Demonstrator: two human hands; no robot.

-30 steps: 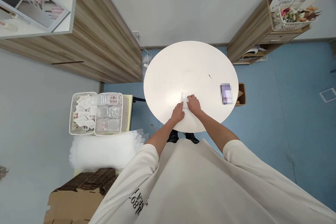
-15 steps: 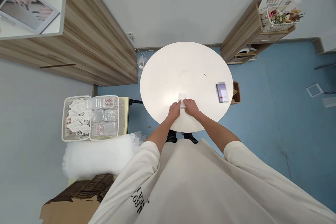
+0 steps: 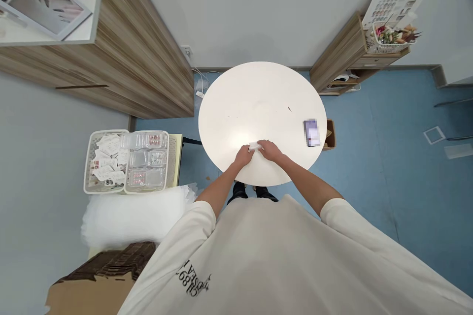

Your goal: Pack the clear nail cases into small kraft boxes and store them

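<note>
A small white packet (image 3: 254,146), partly see-through, is between my hands near the front of the round white table (image 3: 258,93). It looks like a narrow strip, and what is inside it does not show. My left hand (image 3: 244,156) is closed on its left end, fingers curled. At the right end my right hand (image 3: 270,150) grips it with bent fingers and the thumb on the near side. Further right on the tabletop lies a purple and white item (image 3: 312,133), blurred out in the picture.
Left of the table, white baskets (image 3: 87,162) hold cards and clear plastic boxes (image 3: 148,158). Below them lies a stack of white translucent wrapping (image 3: 136,219), then brown cardboard (image 3: 92,290). Wooden cabinets (image 3: 148,59) flank the table. A cardboard box (image 3: 330,135) stands at its right.
The packet went from a flatter, longer rectangle to a narrow strip, as though folded or rolled. Both hands stay on it, and my left hand has shifted slightly left. The camera view has tilted slightly.
</note>
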